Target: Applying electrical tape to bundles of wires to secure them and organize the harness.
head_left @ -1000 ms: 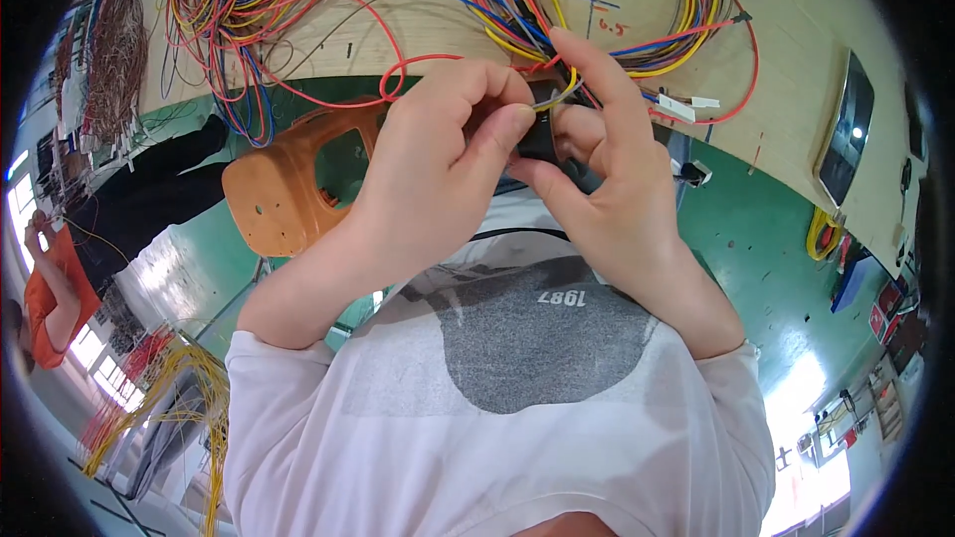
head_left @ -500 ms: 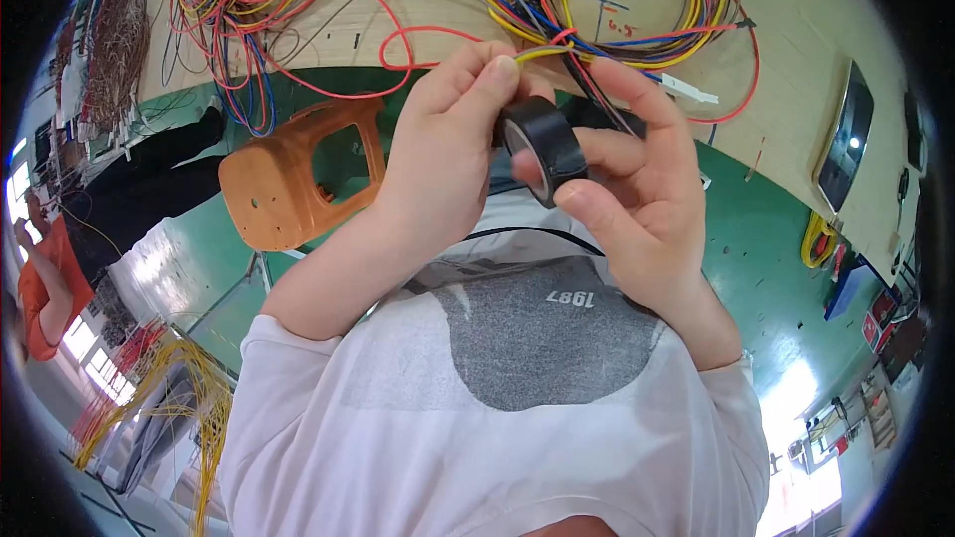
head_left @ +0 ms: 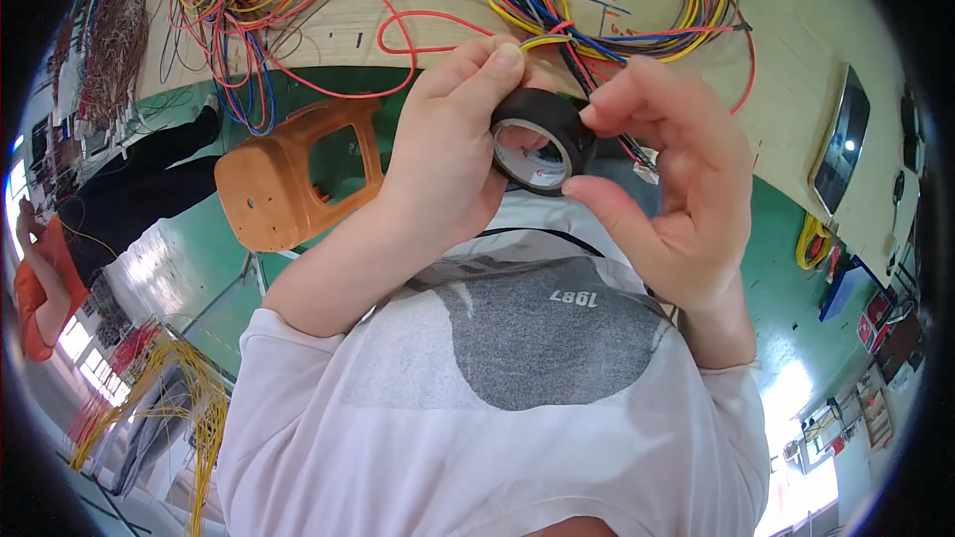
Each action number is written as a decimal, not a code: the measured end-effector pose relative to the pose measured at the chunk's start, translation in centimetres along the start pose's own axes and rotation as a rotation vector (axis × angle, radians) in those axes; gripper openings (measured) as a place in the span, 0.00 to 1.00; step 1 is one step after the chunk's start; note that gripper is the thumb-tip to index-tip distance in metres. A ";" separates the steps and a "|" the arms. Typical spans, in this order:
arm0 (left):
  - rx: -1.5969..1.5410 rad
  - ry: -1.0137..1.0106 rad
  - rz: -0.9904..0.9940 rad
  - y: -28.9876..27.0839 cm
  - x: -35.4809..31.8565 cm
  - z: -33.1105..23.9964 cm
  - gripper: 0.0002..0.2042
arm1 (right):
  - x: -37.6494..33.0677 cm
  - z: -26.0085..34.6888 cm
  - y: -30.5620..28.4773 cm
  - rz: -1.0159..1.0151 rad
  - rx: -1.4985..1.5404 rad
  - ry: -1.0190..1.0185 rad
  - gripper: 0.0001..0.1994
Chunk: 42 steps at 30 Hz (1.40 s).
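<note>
My left hand [head_left: 443,144] is closed, its thumb and forefinger pinching a yellow wire [head_left: 544,41] at the edge of the wire bundle. Just below those fingertips is a roll of black tape [head_left: 542,111], its open core tilted up toward me. The roll's left side lies against my left hand. From the right, my right hand [head_left: 686,179] grips the roll's rim between curled fingers and thumb. Dark-sleeved wires [head_left: 575,62] run down behind the roll, partly hidden by it and by my right fingers.
Coiled coloured wires [head_left: 711,0] and a tangled wire heap [head_left: 259,0] lie on the wooden table [head_left: 796,60]. A dark-screened device [head_left: 841,139] rests at right. An orange plastic stool [head_left: 264,194] stands below the table's edge. Another person's orange sleeve [head_left: 45,288] shows at far left.
My right hand has moved right and its fingers have curled in. The tape roll has turned, showing more of its open core. My left hand keeps its pinch nearly in place.
</note>
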<state>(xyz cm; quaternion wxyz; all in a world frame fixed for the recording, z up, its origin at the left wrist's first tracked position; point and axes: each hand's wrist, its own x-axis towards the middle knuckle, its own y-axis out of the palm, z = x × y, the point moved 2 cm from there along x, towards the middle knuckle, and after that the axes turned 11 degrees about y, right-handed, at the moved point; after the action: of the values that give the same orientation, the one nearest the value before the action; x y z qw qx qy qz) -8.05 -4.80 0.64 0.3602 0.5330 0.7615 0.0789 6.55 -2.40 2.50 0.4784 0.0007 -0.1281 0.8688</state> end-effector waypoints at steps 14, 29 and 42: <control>0.066 0.011 -0.016 0.2 -0.2 0.1 0.08 | -0.2 0.3 0.1 0.166 0.054 0.148 0.37; 0.072 -0.050 0.021 0.0 -0.1 0.0 0.07 | 1.4 1.2 -1.1 0.182 -0.099 0.106 0.31; 0.081 -0.059 0.001 0.1 0.6 -0.6 0.08 | 1.6 -0.8 -0.1 0.025 -0.063 -0.192 0.24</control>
<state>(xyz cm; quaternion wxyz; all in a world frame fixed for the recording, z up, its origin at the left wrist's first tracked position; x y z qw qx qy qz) -8.47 -4.08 0.78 0.3605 0.5497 0.7529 0.0322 5.84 -0.87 1.98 0.4529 0.0675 -0.2007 0.8661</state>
